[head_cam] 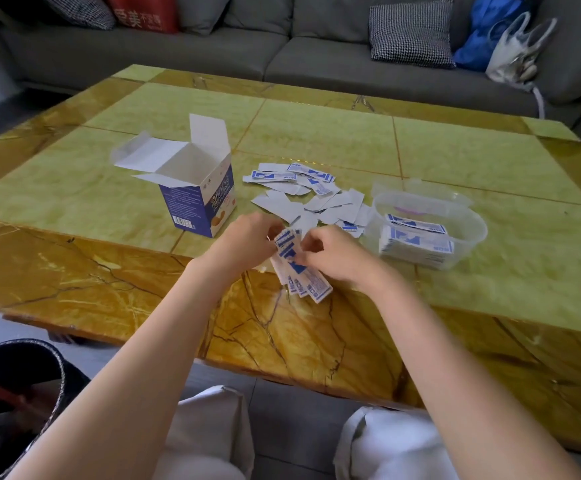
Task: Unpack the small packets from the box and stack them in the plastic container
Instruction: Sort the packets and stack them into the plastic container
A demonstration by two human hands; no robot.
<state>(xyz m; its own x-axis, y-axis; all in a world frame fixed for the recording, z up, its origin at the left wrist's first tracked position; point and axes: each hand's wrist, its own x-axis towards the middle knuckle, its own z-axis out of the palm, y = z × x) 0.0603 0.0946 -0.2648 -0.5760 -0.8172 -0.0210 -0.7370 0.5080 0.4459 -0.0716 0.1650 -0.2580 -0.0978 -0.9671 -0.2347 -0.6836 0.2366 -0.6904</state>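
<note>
Both my hands hold one fanned bundle of white-and-blue small packets [304, 277] just above the table's near edge. My left hand [247, 239] grips its upper left side and my right hand [330, 252] pinches its upper right side. Behind them lies a loose pile of packets [311, 195] on the table, some face down. The blue-and-white box [197, 199] stands upright to the left with its flaps open. The clear plastic container [469, 223] sits to the right and holds a stack of packets [415, 242].
The green and amber stone table [455, 157] stretches wide around the objects. A grey sofa [282, 39] with checked cushions runs along the far side. A dark bag [12, 393] sits on the floor at my lower left. My knees show below the table edge.
</note>
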